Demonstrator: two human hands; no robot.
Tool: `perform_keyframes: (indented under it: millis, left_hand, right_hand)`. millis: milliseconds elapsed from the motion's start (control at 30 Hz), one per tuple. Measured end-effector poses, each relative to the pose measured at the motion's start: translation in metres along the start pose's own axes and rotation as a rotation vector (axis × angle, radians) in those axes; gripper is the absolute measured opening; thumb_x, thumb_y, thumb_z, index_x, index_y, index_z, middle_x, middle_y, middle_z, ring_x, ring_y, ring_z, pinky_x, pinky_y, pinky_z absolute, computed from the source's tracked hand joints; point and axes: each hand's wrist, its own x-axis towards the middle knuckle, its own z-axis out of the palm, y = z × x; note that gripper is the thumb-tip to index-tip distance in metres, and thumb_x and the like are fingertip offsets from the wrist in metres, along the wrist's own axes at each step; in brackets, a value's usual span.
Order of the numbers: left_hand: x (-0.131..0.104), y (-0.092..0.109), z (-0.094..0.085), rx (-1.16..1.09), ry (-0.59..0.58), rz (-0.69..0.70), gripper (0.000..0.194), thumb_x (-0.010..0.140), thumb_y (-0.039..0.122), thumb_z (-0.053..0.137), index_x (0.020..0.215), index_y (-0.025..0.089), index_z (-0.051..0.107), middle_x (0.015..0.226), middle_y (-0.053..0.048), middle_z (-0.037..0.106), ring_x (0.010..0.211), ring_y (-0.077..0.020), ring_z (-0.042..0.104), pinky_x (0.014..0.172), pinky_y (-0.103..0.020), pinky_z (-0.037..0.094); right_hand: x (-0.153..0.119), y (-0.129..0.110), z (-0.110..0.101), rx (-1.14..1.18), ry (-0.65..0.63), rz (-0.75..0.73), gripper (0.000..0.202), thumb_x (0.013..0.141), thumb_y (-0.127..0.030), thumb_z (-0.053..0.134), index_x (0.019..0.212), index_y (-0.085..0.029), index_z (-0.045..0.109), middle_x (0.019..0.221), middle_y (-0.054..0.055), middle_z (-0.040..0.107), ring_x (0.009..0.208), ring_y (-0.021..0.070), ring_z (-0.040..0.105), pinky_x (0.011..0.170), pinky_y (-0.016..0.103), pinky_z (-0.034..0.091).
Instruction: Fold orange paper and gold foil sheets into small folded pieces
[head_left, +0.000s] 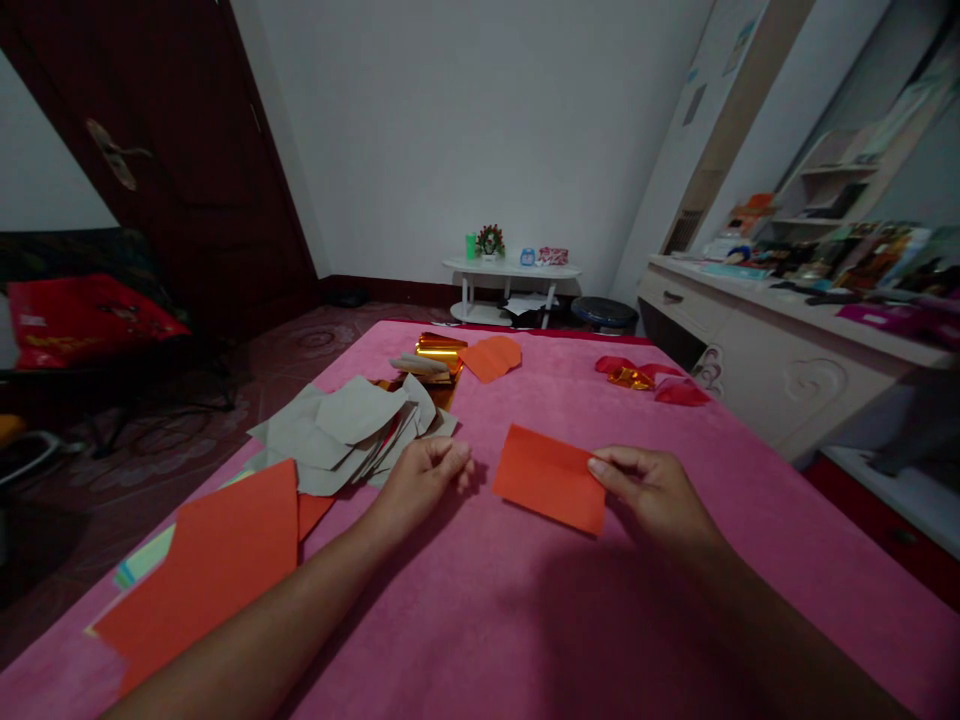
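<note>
An orange-red rectangle of paper is pinched at its right edge between the thumb and fingers of my right hand. It is held over the pink cloth, slightly tilted. To its left, my left hand is closed with its fingers curled, and nothing shows in it. That hand is nearest to a loose pile of grey paper pieces. A larger orange-red sheet with a cut-out edge lies by my left forearm, on top of some pale coloured sheets.
Farther back on the pink cloth lie an orange paper heart shape, a shiny gold foil roll and crumpled red and gold pieces. A cluttered dresser flanks the right side. A low white table stands at the wall.
</note>
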Motion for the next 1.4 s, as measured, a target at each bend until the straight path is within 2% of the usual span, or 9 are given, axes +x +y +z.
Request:
perform_keyframes:
  millis: [133,300,400,500,633,867,1033,1233,1400]
  left_hand:
    - [-0.004,0.003,0.013,-0.205,-0.068,-0.032,0.043,0.079,0.054,0.058,0.063,0.014,0.054,0.059,0.000,0.053,0.054,-0.0093,0.048,0.055,-0.022,0.036]
    - [-0.009,0.009,0.020,-0.211,-0.003,-0.170,0.038,0.060,0.044,0.078,0.060,0.012,0.058,0.054,0.001,0.054,0.049,-0.0072,0.045,0.049,-0.020,0.033]
    - [-0.010,0.008,0.022,-0.339,-0.007,-0.150,0.034,0.062,0.041,0.078,0.067,0.011,0.062,0.056,0.000,0.057,0.049,-0.0085,0.049,0.050,-0.021,0.037]
    - [-0.011,0.006,0.024,-0.436,-0.013,-0.098,0.039,0.069,0.038,0.074,0.096,0.011,0.068,0.072,-0.004,0.063,0.056,-0.0095,0.052,0.055,-0.023,0.041]
    - [-0.014,0.004,0.025,-0.476,-0.008,-0.073,0.055,0.074,0.037,0.071,0.123,0.015,0.060,0.080,-0.004,0.061,0.060,-0.0092,0.051,0.061,-0.026,0.043]
    - [-0.018,0.003,0.027,-0.412,-0.089,-0.021,0.060,0.076,0.036,0.070,0.131,0.017,0.053,0.061,0.005,0.044,0.052,-0.0059,0.041,0.053,-0.021,0.032]
    - [-0.018,0.003,0.027,-0.365,-0.104,-0.020,0.060,0.076,0.037,0.069,0.131,0.018,0.053,0.062,0.005,0.043,0.052,-0.0062,0.040,0.054,-0.021,0.032]
    - [-0.019,0.000,0.025,-0.312,-0.113,0.006,0.051,0.079,0.034,0.066,0.126,0.018,0.058,0.064,0.004,0.044,0.057,-0.0075,0.041,0.057,-0.021,0.034]
    - [-0.020,-0.002,0.024,-0.326,-0.171,-0.015,0.050,0.079,0.035,0.065,0.124,0.016,0.059,0.065,0.003,0.044,0.056,-0.0070,0.039,0.055,-0.020,0.031]
  right_hand:
    - [-0.002,0.004,0.009,0.025,0.020,0.003,0.024,0.079,-0.039,0.061,0.073,-0.017,0.067,0.065,0.001,0.058,0.061,0.0141,0.050,0.055,0.025,0.039]
    - [-0.006,-0.001,0.018,0.020,0.041,0.007,0.029,0.079,-0.044,0.062,0.080,-0.016,0.068,0.068,0.002,0.060,0.060,0.0136,0.051,0.054,0.025,0.041]
    - [-0.009,-0.004,0.022,0.107,0.058,0.045,0.041,0.079,-0.048,0.061,0.102,-0.015,0.064,0.070,0.002,0.062,0.062,0.0152,0.056,0.056,0.025,0.044]
    - [-0.010,-0.004,0.027,0.203,0.043,0.067,0.052,0.083,-0.054,0.054,0.115,-0.013,0.057,0.061,0.000,0.061,0.057,0.0168,0.059,0.057,0.028,0.047]
    - [-0.011,-0.003,0.031,0.421,0.007,0.148,0.050,0.085,-0.056,0.050,0.111,-0.014,0.059,0.072,0.005,0.067,0.061,0.0183,0.063,0.063,0.032,0.050]
    - [-0.012,-0.012,0.031,0.574,0.130,0.175,0.039,0.077,-0.045,0.067,0.108,-0.021,0.063,0.087,0.004,0.070,0.077,0.0186,0.066,0.069,0.028,0.049]
    - [-0.016,-0.020,0.032,0.678,0.024,0.199,0.039,0.081,-0.045,0.064,0.111,-0.020,0.061,0.107,0.008,0.069,0.097,0.0213,0.065,0.082,0.031,0.049]
    - [-0.018,-0.023,0.036,0.923,-0.338,0.382,0.051,0.089,-0.057,0.040,0.104,-0.014,0.065,0.113,0.015,0.066,0.108,0.0267,0.061,0.091,0.040,0.048]
    - [-0.017,-0.018,0.031,0.845,-0.230,0.308,0.030,0.083,-0.035,0.060,0.108,-0.018,0.065,0.114,0.010,0.067,0.105,0.0240,0.063,0.093,0.038,0.047]
